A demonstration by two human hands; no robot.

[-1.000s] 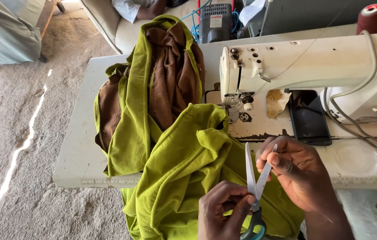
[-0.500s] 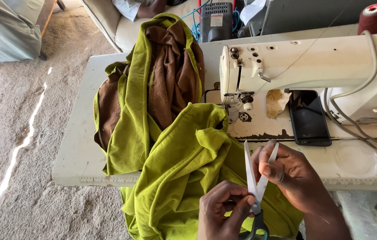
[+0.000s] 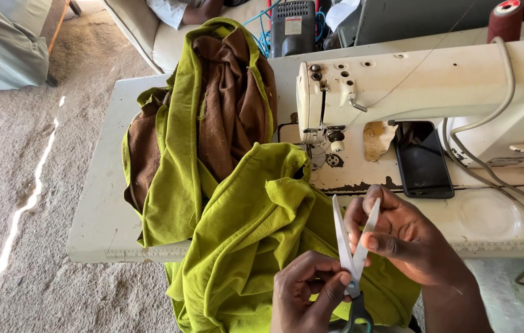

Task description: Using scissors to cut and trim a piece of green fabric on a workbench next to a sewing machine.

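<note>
A long off-white work table (image 3: 98,203) with worn edges fills the middle of the view, standing on a sandy, pebbled floor (image 3: 21,185). On its right half sits a cream-coloured industrial sewing machine (image 3: 435,86), its needle end facing the cloth and a dark red spool of thread (image 3: 506,20) standing at its far right. A large heap of olive-green fabric with a brown lining (image 3: 212,123) covers the table's left half and spills over the near edge, so that the table front below the hands is hidden by the green cloth. A black flat phone (image 3: 422,159) lies on the machine bed, just beside a scrap of tan paper (image 3: 378,139). Behind the table stand a pale cushioned seat (image 3: 169,43) and a small grey electrical box (image 3: 293,26). Near the bottom edge, over the hanging green cloth, the right hand (image 3: 407,237) and the left hand (image 3: 305,296) meet around a pair of steel scissors with dark handles (image 3: 349,259), blades pointing up and slightly parted. The right hand's fingers are curled, pinching one blade near its tip; the left hand's fingers are bent and closed on the scissors just above the handles, near the pivot.
</note>
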